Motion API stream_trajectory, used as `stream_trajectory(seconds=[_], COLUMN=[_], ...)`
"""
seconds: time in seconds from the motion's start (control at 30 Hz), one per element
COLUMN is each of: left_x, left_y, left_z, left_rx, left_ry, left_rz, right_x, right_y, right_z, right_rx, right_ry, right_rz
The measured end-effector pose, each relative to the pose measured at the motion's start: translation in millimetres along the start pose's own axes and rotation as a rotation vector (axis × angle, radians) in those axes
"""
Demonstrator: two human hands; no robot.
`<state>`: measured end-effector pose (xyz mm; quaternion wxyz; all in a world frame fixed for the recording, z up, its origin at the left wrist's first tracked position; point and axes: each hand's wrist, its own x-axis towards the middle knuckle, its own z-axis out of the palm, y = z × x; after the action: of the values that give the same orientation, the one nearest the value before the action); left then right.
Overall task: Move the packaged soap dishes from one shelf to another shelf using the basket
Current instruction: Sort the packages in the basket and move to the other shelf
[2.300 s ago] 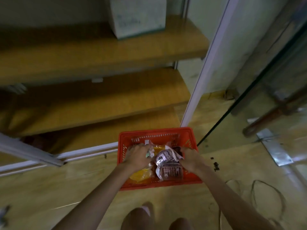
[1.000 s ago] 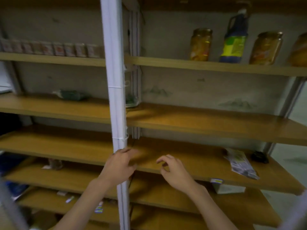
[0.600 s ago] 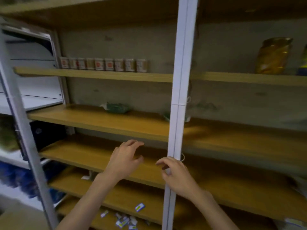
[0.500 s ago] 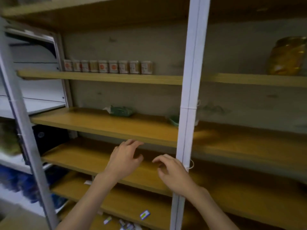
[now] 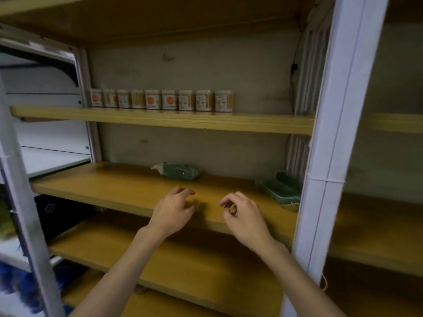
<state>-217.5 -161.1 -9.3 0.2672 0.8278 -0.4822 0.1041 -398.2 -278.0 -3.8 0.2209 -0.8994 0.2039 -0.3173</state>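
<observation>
Two green packaged soap dishes lie on the middle wooden shelf [image 5: 119,191]: one soap dish [image 5: 179,171] near the back wall, the other soap dish [image 5: 282,188] at the right beside the white upright. My left hand [image 5: 174,211] and my right hand [image 5: 246,216] hover side by side over the shelf's front edge, fingers loosely curled, holding nothing. Both hands are short of the packages. The basket is out of view.
A white upright post [image 5: 332,156] stands at the right, close to my right hand. A row of several small toothpick boxes [image 5: 160,100] lines the shelf above. Lower wooden shelves [image 5: 183,266] run beneath my arms. Another white post [image 5: 23,202] stands at the left.
The view rose from the red basket on the floor to the shelves and shifted left. Both empty hands lifted from a lower shelf level up to the middle shelf's front edge.
</observation>
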Motion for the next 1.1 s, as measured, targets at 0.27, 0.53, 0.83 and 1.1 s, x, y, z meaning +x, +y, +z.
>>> stream_trajectory(seconds=[0.27, 0.53, 0.83, 1.1], left_x=[56, 106, 165, 170], left_y=[-53, -93, -144, -159], left_z=[5, -3, -16, -23], left_rx=[0.057, 0.127, 0.179, -0.011], left_ry=[-0.012, -0.007, -0.161, -0.254], left_rz=[-0.004, 0.039, 0.003, 0.021], right_x=[39, 75, 81, 67], right_y=[5, 17, 46, 49], right_z=[20, 7, -13, -22], right_rx=[-0.071, -0.308, -0.627, -0.704], right_ry=[-0.013, 0.151, 0.141, 0.044], right_rz=[0.096, 0.344, 0.705, 0.763])
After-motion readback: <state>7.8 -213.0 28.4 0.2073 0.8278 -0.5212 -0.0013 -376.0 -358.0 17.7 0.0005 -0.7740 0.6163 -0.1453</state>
